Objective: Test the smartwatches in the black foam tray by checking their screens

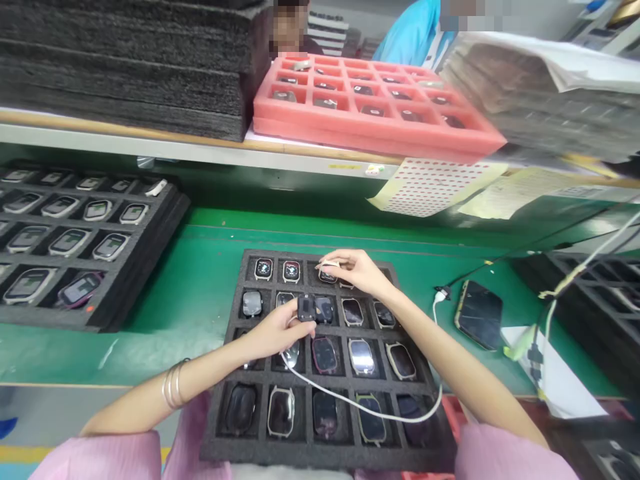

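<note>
A black foam tray with several smartwatch bodies in its cells lies in front of me on the green mat. My left hand is closed on a small black charger puck with a white cable trailing off to the right. It holds the puck over the tray's second row. My right hand reaches to the tray's top row and pinches a watch body there with its fingertips.
Another black tray of watches lies at the left. A phone rests to the right of my tray, beside cables and paper. The shelf above carries a red foam tray and stacked black foam. Two people stand behind it.
</note>
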### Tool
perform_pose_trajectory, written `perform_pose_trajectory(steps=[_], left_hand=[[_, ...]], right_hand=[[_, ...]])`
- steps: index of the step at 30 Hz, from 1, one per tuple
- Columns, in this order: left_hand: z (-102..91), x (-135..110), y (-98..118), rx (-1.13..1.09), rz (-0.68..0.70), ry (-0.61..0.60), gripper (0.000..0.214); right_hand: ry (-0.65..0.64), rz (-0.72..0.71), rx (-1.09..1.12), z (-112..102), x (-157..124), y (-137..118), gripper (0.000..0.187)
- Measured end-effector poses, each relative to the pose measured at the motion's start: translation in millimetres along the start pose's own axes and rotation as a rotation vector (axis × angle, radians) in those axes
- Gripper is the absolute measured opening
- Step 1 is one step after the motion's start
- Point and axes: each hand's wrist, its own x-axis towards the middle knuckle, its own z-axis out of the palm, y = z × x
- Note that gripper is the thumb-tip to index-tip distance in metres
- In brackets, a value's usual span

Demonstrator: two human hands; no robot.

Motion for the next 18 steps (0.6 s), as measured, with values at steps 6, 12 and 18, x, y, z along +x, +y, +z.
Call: perform_pose_trajectory(steps=[6, 12, 18], left_hand=[[-0.1, -0.2, -2.5, 0.009, 0.003, -0.010, 0.026], [-0.3, -0.8, -1.9, 0.001, 0.008, 0.001, 0.028], [0.8, -0.5, -3.5, 0.001, 0.012, 0.004, 0.028]], right_hand=[[0.193, 0.014, -0.194, 14.8, 3.5, 3.0, 0.035], [0.163, -0.067, -0.505, 29.0, -9.7, 2.0, 0.026], [0.083, -0.130, -0.847, 30.5, -16.0, -7.3, 0.024]])
